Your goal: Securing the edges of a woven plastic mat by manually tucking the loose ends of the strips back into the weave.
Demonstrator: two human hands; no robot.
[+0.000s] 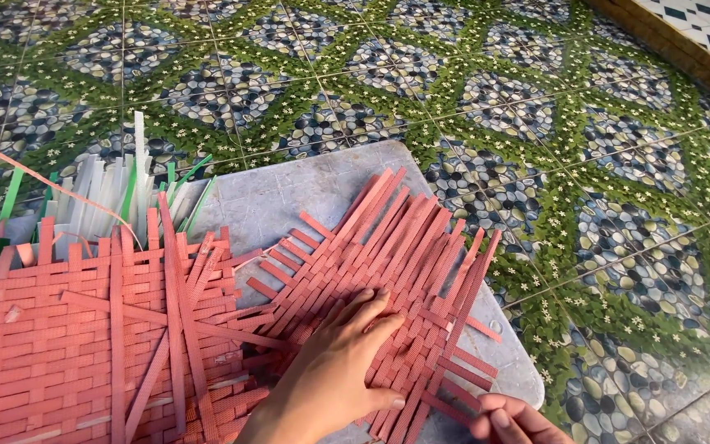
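The left hand [343, 374] lies flat on the red woven mat [388, 271], fingers spread. The right hand [513, 421] pinches a red strip [445, 404] at the mat's lower edge, near the grey board's [289, 193] right corner. Open tiled floor [618, 164] lies beyond.

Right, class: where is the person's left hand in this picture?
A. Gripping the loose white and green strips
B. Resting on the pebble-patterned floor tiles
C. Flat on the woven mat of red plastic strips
C: the left hand lies palm down, fingers spread, on the woven mat of red plastic strips.
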